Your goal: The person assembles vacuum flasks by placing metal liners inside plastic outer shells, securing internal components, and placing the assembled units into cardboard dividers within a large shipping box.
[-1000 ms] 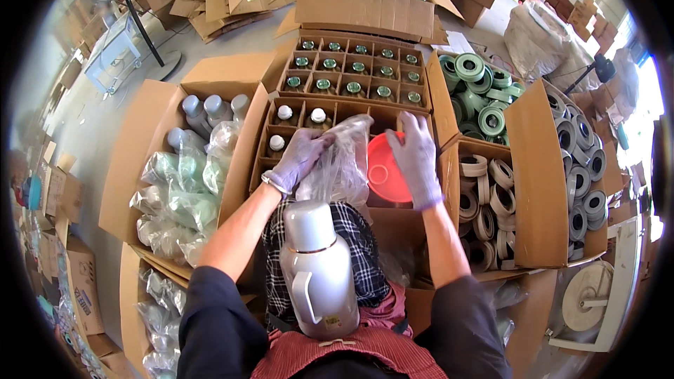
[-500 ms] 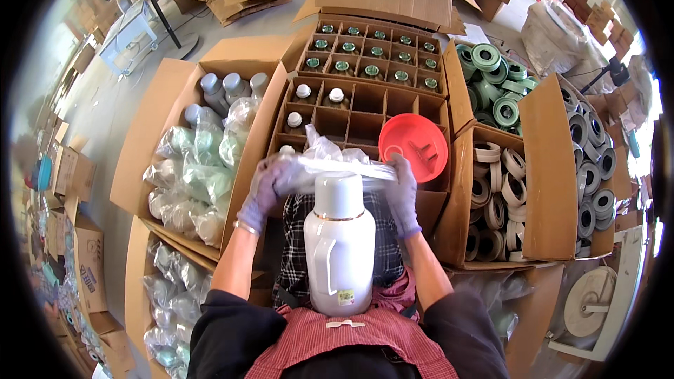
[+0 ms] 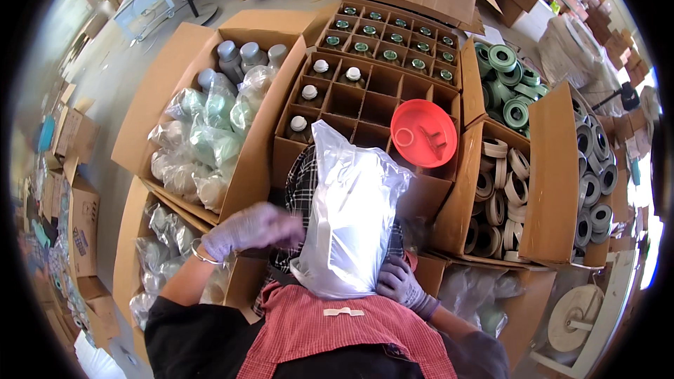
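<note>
We have the flask (image 3: 347, 238) before us under 1 clear bag (image 3: 324, 149), long axis pointing away. Our right hand (image 3: 404, 285), nearer, curls at its lower right; our left hand (image 3: 254, 228), blurred, hovers just leftward. We can't tell if either grips.

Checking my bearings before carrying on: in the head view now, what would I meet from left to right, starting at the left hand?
Left hand, pale flask in a clear bag, right hand, beige rings, grey rings.
</note>
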Tool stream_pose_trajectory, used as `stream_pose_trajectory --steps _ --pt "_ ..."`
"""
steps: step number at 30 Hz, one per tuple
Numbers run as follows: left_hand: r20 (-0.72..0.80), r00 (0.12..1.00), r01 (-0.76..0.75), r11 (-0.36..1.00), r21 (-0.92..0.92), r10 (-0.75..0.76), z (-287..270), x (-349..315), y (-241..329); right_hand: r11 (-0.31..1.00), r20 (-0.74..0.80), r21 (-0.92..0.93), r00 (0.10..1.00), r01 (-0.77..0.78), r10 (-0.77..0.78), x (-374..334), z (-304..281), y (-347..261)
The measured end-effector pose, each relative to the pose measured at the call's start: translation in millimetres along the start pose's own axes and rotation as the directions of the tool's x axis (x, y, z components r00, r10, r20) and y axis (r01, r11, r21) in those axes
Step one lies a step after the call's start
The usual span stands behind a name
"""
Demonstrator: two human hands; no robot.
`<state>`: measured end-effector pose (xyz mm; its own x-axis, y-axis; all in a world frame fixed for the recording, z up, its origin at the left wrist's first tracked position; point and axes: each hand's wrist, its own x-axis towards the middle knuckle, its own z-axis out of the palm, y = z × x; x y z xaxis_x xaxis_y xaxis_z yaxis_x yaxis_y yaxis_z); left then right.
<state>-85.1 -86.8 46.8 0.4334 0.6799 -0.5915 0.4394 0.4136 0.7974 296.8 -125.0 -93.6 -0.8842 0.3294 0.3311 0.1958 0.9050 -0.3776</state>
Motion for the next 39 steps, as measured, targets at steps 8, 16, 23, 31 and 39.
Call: stream_pose_trajectory --steps 8,16,23,31,39 --pt "-0.366 0.923 -0.143 0.989 -0.039 0.119 -3 -10 -41 0.988 0.026 0.104 0.993 -0.115 0.113 23 -2 4" --pt "-0.92 0.209 -0.522 0.833 0.182 0.331 -17 -8 -213 0.867 -0.317 0.498 0.928 -0.014 0.197 312 -44 93" --pt "-0.977 -0.114 -0.929 0.367 0.041 -0.18 -246 122 -134 0.912 -0.096 0.126 0.911 -0.39 0.402 536 84 280" --pt "-0.972 0.165 0.224 0.966 -0.129 -0.168 -358 246 -278 0.99 0.041 -0.076 0.992 -0.115 0.119 519 159 329" --pt "-0.9 0.435 0.716 0.612 0.337 -0.013 -483 151 -171 0.969 -0.019 -0.117 0.976 -0.218 0.217 524 174 327"
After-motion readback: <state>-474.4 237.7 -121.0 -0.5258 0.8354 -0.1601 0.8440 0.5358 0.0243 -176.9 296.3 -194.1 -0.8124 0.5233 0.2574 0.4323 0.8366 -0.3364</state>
